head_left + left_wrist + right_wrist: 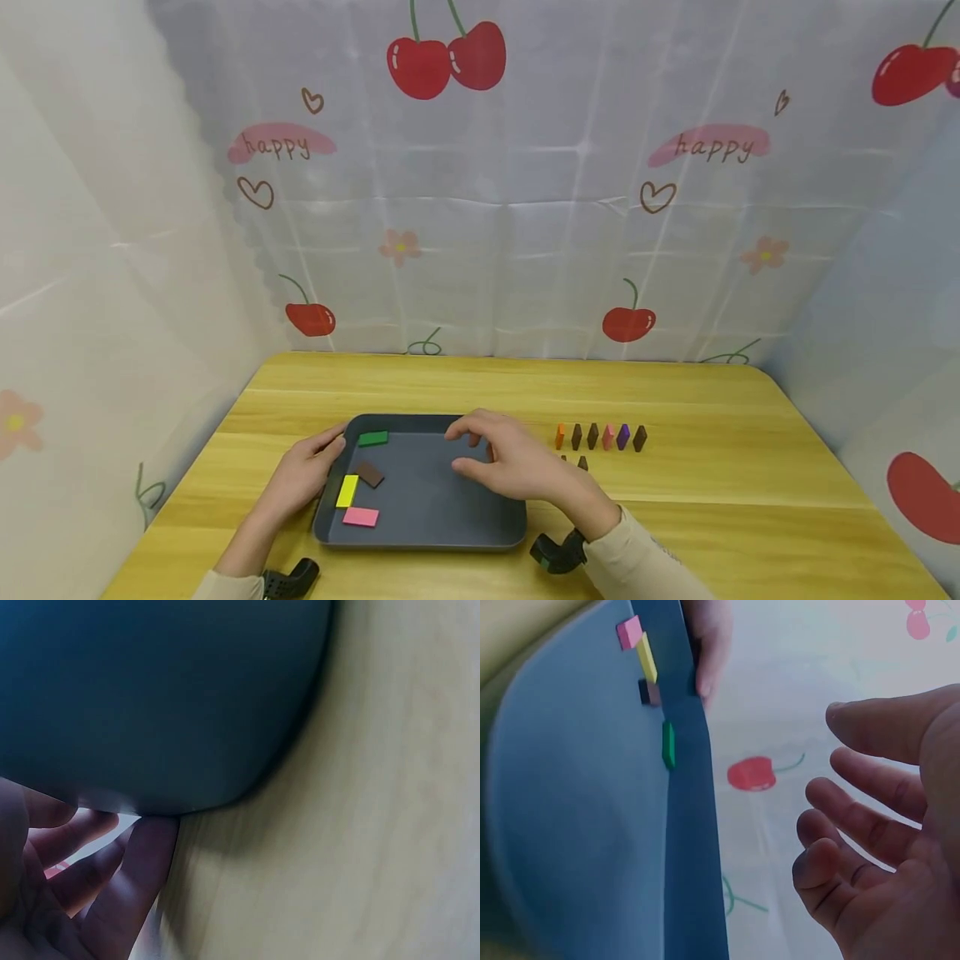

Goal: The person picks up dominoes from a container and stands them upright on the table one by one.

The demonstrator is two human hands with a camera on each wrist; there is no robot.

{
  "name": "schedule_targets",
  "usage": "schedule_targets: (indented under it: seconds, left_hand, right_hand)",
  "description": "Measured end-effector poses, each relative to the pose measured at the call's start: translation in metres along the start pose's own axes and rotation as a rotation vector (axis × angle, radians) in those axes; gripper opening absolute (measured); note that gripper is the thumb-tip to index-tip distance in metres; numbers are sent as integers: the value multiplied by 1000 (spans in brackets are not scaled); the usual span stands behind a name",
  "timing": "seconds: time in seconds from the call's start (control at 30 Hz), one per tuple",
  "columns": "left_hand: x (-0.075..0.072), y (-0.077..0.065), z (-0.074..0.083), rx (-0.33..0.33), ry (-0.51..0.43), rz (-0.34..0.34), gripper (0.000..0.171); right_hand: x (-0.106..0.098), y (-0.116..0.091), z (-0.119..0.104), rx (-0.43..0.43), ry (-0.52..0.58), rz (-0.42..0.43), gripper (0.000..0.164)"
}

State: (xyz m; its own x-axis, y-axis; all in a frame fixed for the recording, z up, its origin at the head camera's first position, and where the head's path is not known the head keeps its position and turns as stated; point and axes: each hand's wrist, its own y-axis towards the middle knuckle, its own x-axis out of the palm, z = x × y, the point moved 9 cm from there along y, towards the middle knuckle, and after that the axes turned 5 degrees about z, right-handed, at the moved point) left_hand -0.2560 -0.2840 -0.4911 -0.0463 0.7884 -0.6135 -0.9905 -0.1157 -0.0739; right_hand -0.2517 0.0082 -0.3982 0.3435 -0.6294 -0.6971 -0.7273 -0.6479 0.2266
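A dark grey rectangular tray [420,547] lies on the wooden table. Inside, toward its left side, lie a green domino block [373,438], a brown block [369,475], a yellow block [347,491] and a pink block [361,517]. My left hand [300,472] holds the tray's left edge, thumb at the rim; its fingers [150,847] meet the tray from outside in the left wrist view. Above the tray's right part hovers my right hand [510,457]. Its fingers [870,817] are loosely bent and apart from the thumb, with nothing between them.
Right of the tray stands a row of upright blocks: an orange one [560,436], a pink one [608,436], a purple one [623,436] and several dark brown ones [640,438]. Nearer, more brown blocks [582,462] are partly hidden by my right arm. A cherry-print curtain [495,275] hangs behind the table.
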Motion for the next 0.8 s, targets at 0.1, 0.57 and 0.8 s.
schedule_targets:
  seconds: [0.1,0.57,0.8]
  left_hand:
    - [-1,-1,0,0,-4,2,54]
    - [-2,-1,-1,3,4,7,55]
    - [-1,-1,0,9,5,6,55]
  right_hand:
    - [9,5,-3,11,8,-32,31]
    - [26,21,-25,-44,-35,-105,33]
    - [31,37,-32,-34,-89,-145,36]
